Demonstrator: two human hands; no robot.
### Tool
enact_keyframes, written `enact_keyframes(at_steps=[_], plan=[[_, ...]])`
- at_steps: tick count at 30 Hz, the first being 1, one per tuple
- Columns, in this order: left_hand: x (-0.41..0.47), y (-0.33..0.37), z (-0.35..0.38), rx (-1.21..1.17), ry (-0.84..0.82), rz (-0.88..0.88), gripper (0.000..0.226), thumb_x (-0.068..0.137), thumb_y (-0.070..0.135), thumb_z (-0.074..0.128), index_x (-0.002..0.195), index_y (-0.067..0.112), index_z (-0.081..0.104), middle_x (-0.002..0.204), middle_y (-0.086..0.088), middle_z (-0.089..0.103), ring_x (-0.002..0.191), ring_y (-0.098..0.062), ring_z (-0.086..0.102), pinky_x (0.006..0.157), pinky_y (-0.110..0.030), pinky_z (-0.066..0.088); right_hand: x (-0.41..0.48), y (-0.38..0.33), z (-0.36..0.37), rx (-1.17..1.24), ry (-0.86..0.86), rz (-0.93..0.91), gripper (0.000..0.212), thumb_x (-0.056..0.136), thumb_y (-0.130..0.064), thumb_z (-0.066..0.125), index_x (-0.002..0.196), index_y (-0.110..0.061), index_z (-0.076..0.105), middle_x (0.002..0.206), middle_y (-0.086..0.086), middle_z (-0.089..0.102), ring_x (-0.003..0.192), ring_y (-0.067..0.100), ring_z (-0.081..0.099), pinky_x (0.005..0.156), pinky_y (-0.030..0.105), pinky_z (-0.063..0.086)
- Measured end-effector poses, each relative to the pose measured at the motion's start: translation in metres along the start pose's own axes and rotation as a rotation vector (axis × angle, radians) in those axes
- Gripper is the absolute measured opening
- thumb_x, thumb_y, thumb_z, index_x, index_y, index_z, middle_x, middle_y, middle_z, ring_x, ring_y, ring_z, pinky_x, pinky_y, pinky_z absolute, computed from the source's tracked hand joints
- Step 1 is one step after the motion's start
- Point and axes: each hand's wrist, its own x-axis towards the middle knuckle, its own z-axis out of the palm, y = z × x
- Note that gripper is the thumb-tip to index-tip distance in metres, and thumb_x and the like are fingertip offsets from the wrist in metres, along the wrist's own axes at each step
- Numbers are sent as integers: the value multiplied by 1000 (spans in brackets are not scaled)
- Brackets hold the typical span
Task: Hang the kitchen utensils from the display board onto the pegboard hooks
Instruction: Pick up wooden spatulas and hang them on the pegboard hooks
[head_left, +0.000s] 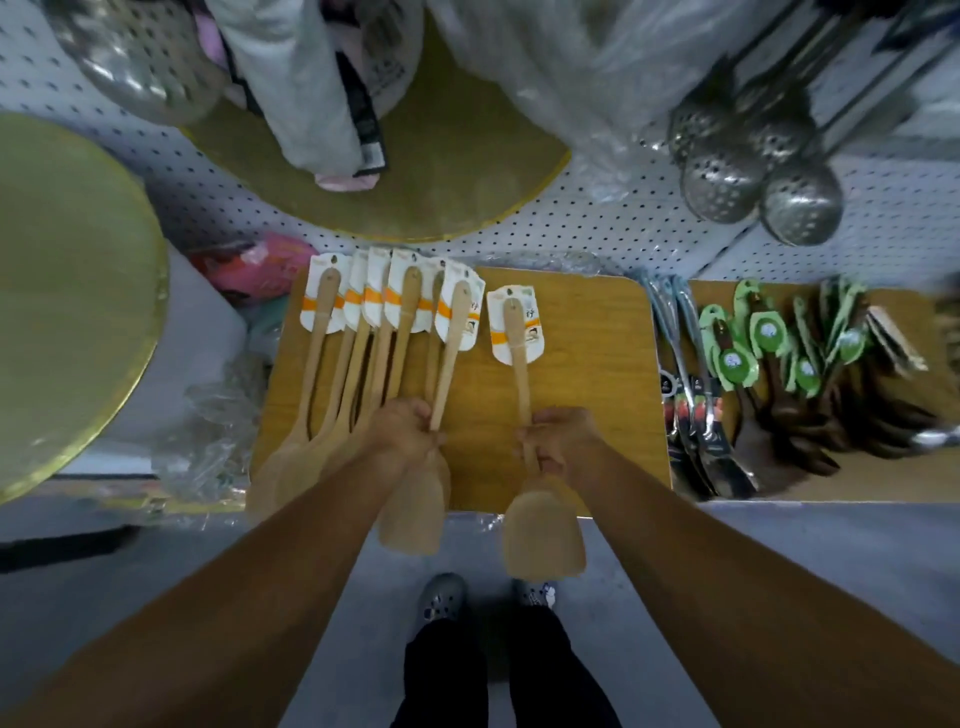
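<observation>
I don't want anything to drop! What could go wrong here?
The left hand and right hand grip the left spatula and right spatula by thin handles, blades overhanging the display board; either might slip toward the shoes. Lifting the left spatula could also snag the crowded spatula row beside it.

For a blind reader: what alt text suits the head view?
The left hand grips one wooden spatula and the right hand a second spatula, over a display board holding more carded spatulas; metal skimmers hang on the pegboard behind.

The left hand (402, 431) and the right hand (558, 436) are each gripping one wooden spatula (519, 364), with about six more lying alongside. Four perforated metal ladles (722, 182) are hanging above, and two wooden boards (587, 364) are sitting below.
</observation>
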Motion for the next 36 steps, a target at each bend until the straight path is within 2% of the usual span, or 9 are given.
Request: enact_keyframes(at_steps=[3, 5, 9, 14, 17, 21, 23, 29, 36], plan=[[-24, 5, 7, -117, -12, -20, 20, 83, 15, 75, 102, 12, 69, 96, 1, 66, 86, -14, 59, 77, -23, 43, -33, 19, -27, 164, -22, 35, 21, 84, 4, 73, 99, -8, 65, 87, 19, 72, 64, 24, 70, 57, 31, 57], [-40, 11, 14, -200, -46, -42, 16, 83, 14, 75, 99, 13, 69, 95, -2, 69, 85, -19, 61, 76, -28, 48, -55, 37, -47, 261, -29, 11, 23, 85, 5, 72, 104, -3, 65, 88, 22, 71, 68, 29, 70, 67, 38, 60], [-80, 37, 28, -341, -157, -28, 16, 82, 1, 74, 97, 7, 69, 85, -8, 67, 80, -22, 60, 73, -30, 47, -103, 72, -88, 406, 16, -29, 15, 83, 13, 68, 90, 1, 64, 88, 28, 68, 69, 31, 66, 82, 49, 59], [-140, 79, 58, -372, -291, 116, 27, 80, -2, 75, 94, 20, 67, 74, 0, 64, 74, -19, 60, 72, -33, 50, -154, 117, -138, 530, 116, -159, 18, 85, 17, 64, 102, 9, 62, 89, 25, 66, 70, 28, 67, 58, 30, 59], [-181, 107, 83, -371, -345, 209, 38, 81, -6, 72, 111, 15, 63, 75, 1, 62, 71, -12, 59, 72, -25, 49, -180, 145, -173, 626, 205, -240, 21, 86, 16, 63, 104, 7, 64, 86, 21, 71, 69, 24, 71, 65, 31, 62], [-221, 140, 119, -285, -435, 307, 37, 80, -5, 74, 114, 6, 64, 90, 4, 69, 82, -8, 64, 71, -16, 53, -218, 178, -239, 730, 311, -318, 23, 87, 17, 61, 109, 10, 62, 90, 20, 71, 72, 23, 72, 73, 34, 63], [-241, 161, 139, -251, -471, 351, 39, 80, -5, 74, 117, 5, 63, 94, 2, 70, 83, -8, 65, 69, -16, 53, -238, 200, -276, 789, 353, -353, 18, 87, 16, 61, 101, 4, 65, 89, 17, 72, 76, 25, 72, 76, 36, 61], [-317, 250, 210, -285, -548, 478, 37, 83, -11, 68, 114, 8, 62, 89, 1, 69, 79, -8, 65, 65, -12, 52, -287, 270, -380, 864, 474, -434, 19, 85, 12, 67, 91, -7, 70, 85, 14, 75, 89, 32, 71, 89, 45, 58], [-412, 360, 293, -403, -610, 661, 39, 82, -10, 68, 114, 12, 65, 97, 4, 74, 86, -4, 69, 74, -14, 53, -346, 303, -515, 956, 591, -602, 22, 86, 9, 67, 103, -5, 70, 90, 15, 76, 89, 31, 74, 85, 40, 60]])
